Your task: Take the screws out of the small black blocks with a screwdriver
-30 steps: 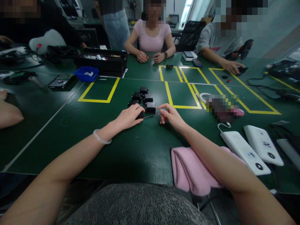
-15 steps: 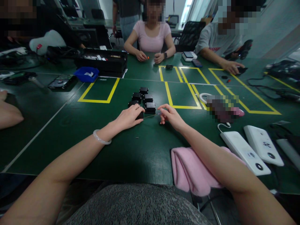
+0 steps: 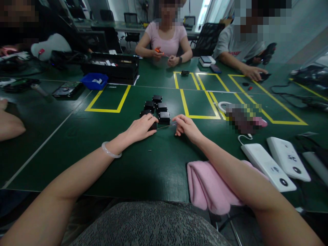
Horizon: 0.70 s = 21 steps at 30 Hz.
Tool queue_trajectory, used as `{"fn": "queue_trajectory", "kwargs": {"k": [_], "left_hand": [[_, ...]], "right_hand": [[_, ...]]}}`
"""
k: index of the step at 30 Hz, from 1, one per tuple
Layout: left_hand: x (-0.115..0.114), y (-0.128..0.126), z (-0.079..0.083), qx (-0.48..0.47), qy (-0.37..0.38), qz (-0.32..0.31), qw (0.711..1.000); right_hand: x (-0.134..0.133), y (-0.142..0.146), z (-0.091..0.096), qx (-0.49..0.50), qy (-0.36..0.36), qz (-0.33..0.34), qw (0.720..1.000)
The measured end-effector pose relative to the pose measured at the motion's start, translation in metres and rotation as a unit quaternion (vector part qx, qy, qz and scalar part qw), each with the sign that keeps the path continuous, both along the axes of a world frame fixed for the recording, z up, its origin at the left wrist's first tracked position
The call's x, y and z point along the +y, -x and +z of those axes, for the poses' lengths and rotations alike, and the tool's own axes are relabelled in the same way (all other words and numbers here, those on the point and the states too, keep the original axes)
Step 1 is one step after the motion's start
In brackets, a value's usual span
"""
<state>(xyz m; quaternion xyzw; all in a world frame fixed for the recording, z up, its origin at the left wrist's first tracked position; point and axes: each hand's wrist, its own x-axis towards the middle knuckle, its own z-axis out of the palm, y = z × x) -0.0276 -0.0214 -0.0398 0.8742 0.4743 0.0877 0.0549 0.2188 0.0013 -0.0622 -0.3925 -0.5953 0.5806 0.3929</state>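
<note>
While the left hand lies over part of it, black block: sitting on the green surface, and I place everything else by it.
Left fingers: bent narrowly around the black block, thumb along its near side.
Right hand: just to the right of the black block, fingers pinched on a thin rod.
Thin rod: slanting from the right hand toward the black block; whether its tip touches, I can't tell from where I stand.
Other blocks: five, black too, clustered just beyond the black block, one partly behind the left hand.
Tiny pin: lying on the near side of the black block, apart from it.
Pink cloth: nearer than the black block and to its right.
Blue tray: beyond the black block, well to its left.
Co-worker: far beyond the black block, holding an orange-handled tool.
</note>
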Motion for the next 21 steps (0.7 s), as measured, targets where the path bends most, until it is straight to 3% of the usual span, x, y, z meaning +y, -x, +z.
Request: {"fn": "queue_trajectory", "kwargs": {"k": [21], "left_hand": [[0.0017,0.0006,-0.0026,-0.025,0.017,-0.005,1.000]], "right_hand": [[-0.0009,0.0036,0.0005,0.009,-0.016,-0.011,1.000]]}}
